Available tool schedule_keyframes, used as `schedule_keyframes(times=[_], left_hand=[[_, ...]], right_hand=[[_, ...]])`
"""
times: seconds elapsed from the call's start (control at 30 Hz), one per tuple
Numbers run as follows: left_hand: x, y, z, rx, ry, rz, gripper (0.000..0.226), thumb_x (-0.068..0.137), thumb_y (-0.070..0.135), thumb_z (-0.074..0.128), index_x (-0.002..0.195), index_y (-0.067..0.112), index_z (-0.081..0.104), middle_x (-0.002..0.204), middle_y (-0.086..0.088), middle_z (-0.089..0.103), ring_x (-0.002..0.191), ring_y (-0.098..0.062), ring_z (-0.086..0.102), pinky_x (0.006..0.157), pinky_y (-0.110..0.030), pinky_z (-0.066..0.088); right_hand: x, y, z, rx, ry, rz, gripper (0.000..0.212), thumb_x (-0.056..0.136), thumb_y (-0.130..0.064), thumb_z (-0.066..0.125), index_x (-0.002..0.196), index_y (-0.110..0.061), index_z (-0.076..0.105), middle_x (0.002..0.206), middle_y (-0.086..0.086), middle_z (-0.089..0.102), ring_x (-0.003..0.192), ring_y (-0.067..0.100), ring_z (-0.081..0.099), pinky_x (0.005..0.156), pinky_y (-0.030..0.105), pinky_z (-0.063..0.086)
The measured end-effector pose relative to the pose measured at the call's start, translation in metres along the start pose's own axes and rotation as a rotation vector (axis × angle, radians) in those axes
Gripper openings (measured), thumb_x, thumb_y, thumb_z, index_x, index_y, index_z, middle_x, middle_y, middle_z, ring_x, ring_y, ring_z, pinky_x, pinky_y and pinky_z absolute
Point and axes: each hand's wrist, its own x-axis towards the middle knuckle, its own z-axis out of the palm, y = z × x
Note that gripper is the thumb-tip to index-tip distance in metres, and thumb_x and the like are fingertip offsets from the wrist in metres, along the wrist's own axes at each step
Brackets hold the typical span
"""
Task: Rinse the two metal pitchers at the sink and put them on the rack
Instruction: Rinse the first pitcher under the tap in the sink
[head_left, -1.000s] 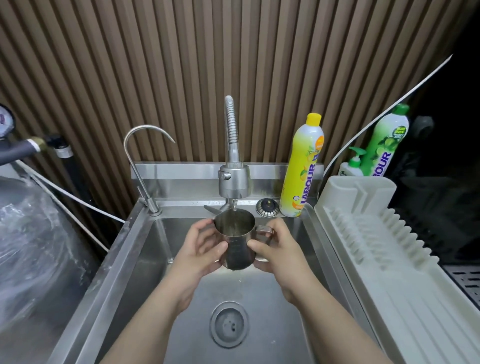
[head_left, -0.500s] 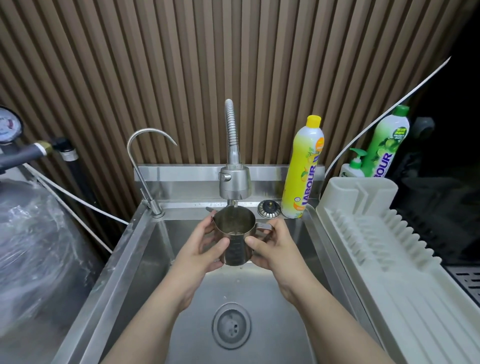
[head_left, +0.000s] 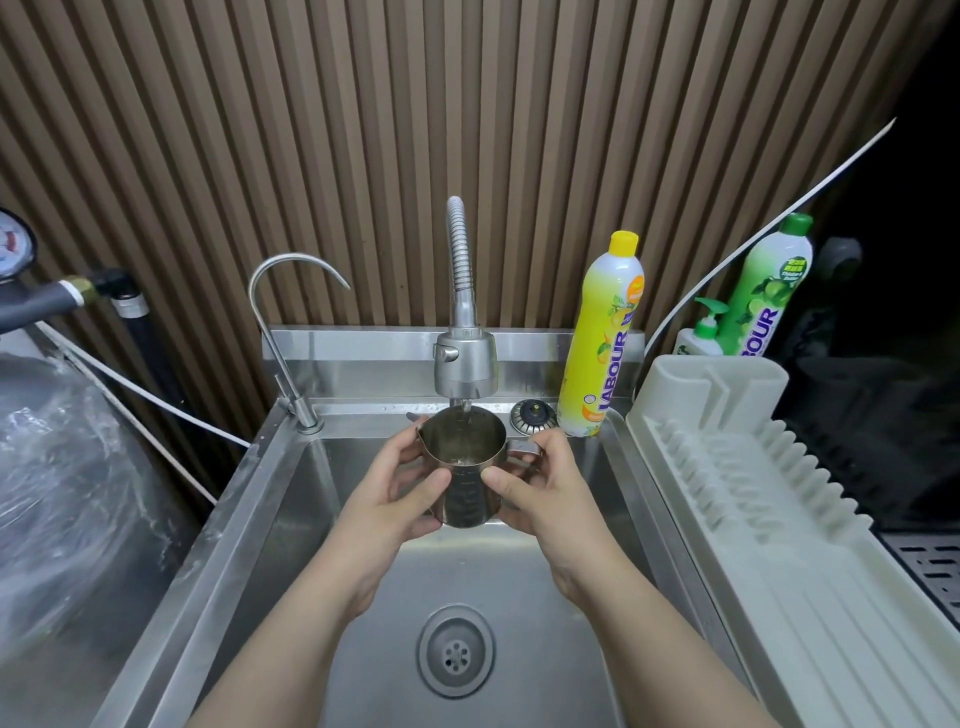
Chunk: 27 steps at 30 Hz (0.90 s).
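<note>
On the sink ledge (head_left: 363, 408) stand a yellow bottle (head_left: 605, 343) and a drain stopper (head_left: 532, 415).

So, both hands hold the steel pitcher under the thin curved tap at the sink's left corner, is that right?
Not quite: the head view shows the left hand and right hand holding the round steel pitcher under the middle faucet with the flexible metal hose, not the thin curved tap.
</note>
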Motion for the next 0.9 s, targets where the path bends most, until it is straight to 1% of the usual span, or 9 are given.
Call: schedule_keyframes(times=[0.1, 0.17, 0.23, 0.33, 0.47, 0.67, 0.73, 0.83, 0.9], left_hand=[[-0.0003, 0.0027, 0.0005, -0.010, -0.003, 0.012, 0.059, 0.072, 0.033, 0.064, 0.129, 0.034, 0.050, 0.123, 0.001, 0.066, 0.116, -0.017, 0.061, 0.087, -0.037, 0.056], [-0.0004, 0.0033, 0.0000, -0.017, -0.001, 0.012, 0.060, 0.072, 0.033, 0.065, 0.130, 0.035, 0.049, 0.125, 0.000, 0.064, 0.117, -0.018, 0.061, 0.087, -0.039, 0.056], [-0.0001, 0.0036, -0.0009, -0.022, -0.003, 0.010, 0.061, 0.071, 0.034, 0.065, 0.130, 0.034, 0.049, 0.127, -0.001, 0.063, 0.117, -0.020, 0.061, 0.089, -0.042, 0.055], [0.0001, 0.0027, -0.0017, -0.020, -0.007, 0.010, 0.060, 0.071, 0.034, 0.065, 0.129, 0.035, 0.049, 0.124, -0.001, 0.065, 0.115, -0.021, 0.062, 0.088, -0.040, 0.055], [0.0006, 0.0030, -0.0014, -0.021, -0.015, 0.011, 0.061, 0.071, 0.034, 0.065, 0.129, 0.034, 0.049, 0.124, -0.002, 0.065, 0.114, -0.020, 0.062, 0.084, -0.035, 0.056], [0.0012, 0.0049, 0.0003, -0.048, -0.018, 0.010, 0.059, 0.071, 0.032, 0.066, 0.128, 0.034, 0.051, 0.124, 0.002, 0.064, 0.111, -0.018, 0.064, 0.080, -0.033, 0.058], [0.0018, 0.0052, 0.0008, -0.047, -0.017, 0.008, 0.059, 0.070, 0.033, 0.066, 0.127, 0.036, 0.051, 0.122, 0.005, 0.065, 0.111, -0.016, 0.064, 0.081, -0.034, 0.057], [0.0018, 0.0058, 0.0013, -0.050, -0.018, 0.008, 0.060, 0.070, 0.033, 0.066, 0.127, 0.036, 0.051, 0.122, 0.009, 0.064, 0.110, -0.011, 0.064, 0.078, -0.032, 0.057], [0.0023, 0.0053, 0.0009, -0.053, -0.009, 0.006, 0.060, 0.069, 0.033, 0.067, 0.127, 0.037, 0.051, 0.120, 0.012, 0.064, 0.112, -0.012, 0.063, 0.080, -0.035, 0.058]], right_hand=[[0.0009, 0.0008, 0.0006, -0.056, 0.016, -0.022, 0.041, 0.077, -0.016, 0.074, 0.107, -0.011, 0.047, 0.089, 0.002, 0.070, 0.087, 0.021, 0.065, 0.087, 0.051, 0.056], [0.0016, 0.0011, 0.0016, -0.085, 0.026, -0.029, 0.048, 0.067, -0.030, 0.077, 0.103, -0.018, 0.048, 0.093, 0.005, 0.070, 0.089, 0.021, 0.064, 0.089, 0.055, 0.055], [0.0016, 0.0014, 0.0025, -0.097, 0.031, -0.033, 0.051, 0.061, -0.036, 0.078, 0.100, -0.019, 0.048, 0.098, 0.010, 0.071, 0.089, 0.021, 0.063, 0.090, 0.057, 0.053], [0.0006, 0.0013, 0.0024, -0.092, 0.032, -0.027, 0.052, 0.065, -0.029, 0.078, 0.105, -0.014, 0.048, 0.102, 0.015, 0.070, 0.090, 0.023, 0.064, 0.089, 0.059, 0.053], [0.0013, 0.0019, -0.0005, -0.108, 0.048, -0.022, 0.039, 0.077, -0.015, 0.075, 0.106, -0.011, 0.048, 0.104, 0.016, 0.070, 0.098, 0.034, 0.067, 0.091, 0.056, 0.053], [0.0017, 0.0004, -0.0013, -0.105, 0.053, -0.017, 0.045, 0.075, -0.019, 0.077, 0.106, -0.010, 0.046, 0.107, 0.017, 0.068, 0.099, 0.029, 0.066, 0.092, 0.058, 0.052], [0.0024, 0.0003, -0.0017, -0.101, 0.053, -0.019, 0.042, 0.079, -0.014, 0.075, 0.108, -0.008, 0.045, 0.105, 0.015, 0.069, 0.102, 0.032, 0.066, 0.092, 0.057, 0.052], [0.0028, 0.0007, -0.0022, -0.093, 0.050, -0.020, 0.042, 0.081, -0.012, 0.073, 0.110, -0.006, 0.044, 0.101, 0.012, 0.068, 0.096, 0.027, 0.066, 0.092, 0.058, 0.052], [0.0034, 0.0017, -0.0025, -0.099, 0.052, -0.017, 0.041, 0.081, -0.013, 0.073, 0.110, -0.007, 0.044, 0.104, 0.015, 0.069, 0.101, 0.033, 0.066, 0.093, 0.057, 0.052]])
